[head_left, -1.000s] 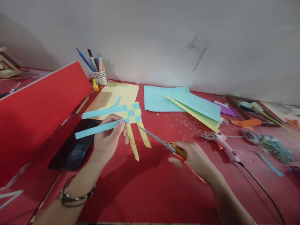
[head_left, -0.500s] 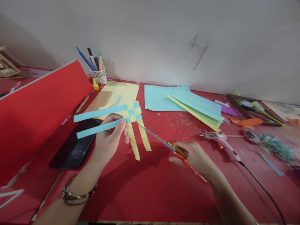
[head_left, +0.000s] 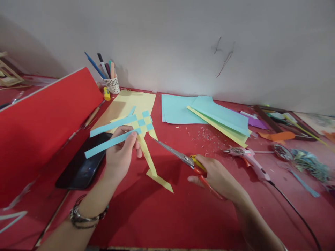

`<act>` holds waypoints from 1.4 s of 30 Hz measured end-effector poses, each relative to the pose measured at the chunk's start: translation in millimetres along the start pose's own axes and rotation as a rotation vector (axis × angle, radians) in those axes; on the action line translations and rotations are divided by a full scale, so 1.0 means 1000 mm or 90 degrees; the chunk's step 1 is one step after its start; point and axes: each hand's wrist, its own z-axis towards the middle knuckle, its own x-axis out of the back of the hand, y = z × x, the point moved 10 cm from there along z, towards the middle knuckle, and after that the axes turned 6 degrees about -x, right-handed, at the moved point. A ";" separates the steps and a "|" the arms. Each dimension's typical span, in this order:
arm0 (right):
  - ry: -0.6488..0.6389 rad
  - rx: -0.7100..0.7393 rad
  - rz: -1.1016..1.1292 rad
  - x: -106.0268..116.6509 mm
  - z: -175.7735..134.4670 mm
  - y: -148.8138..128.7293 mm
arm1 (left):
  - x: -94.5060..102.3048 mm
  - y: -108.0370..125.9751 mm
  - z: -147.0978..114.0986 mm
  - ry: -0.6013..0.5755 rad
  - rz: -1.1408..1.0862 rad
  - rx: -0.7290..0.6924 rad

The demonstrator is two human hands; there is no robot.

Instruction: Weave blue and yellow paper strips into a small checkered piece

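Note:
My left hand (head_left: 121,150) pinches a small woven piece of blue and yellow paper strips (head_left: 141,122) between thumb and fingers, held above the table. Two long blue tails point left from the weave; a long yellow tail hangs down and a short yellow stub sits beside it. My right hand (head_left: 214,176) grips the scissors (head_left: 180,156), with orange and yellow handles. Their blades look closed, and the tip is just below the short yellow stub. A cut yellow paper strip (head_left: 161,182) lies beneath the weave, by the end of the long yellow tail.
A black phone (head_left: 81,167) lies left, beside a red board (head_left: 49,129). Blue paper sheets (head_left: 180,109) and a yellow sheet (head_left: 141,99) are behind. A pink glue gun (head_left: 253,162) with a cord lies right, near paper scraps. A pen cup (head_left: 112,85) stands by the wall.
One of the two hanging yellow tails has been cut short, and its severed end has dropped to the table. The woven piece has shifted slightly left; the scissors have moved a little left too.

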 end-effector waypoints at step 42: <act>-0.102 0.024 0.033 -0.015 -0.004 -0.013 | -0.004 0.032 -0.010 0.003 0.043 -0.151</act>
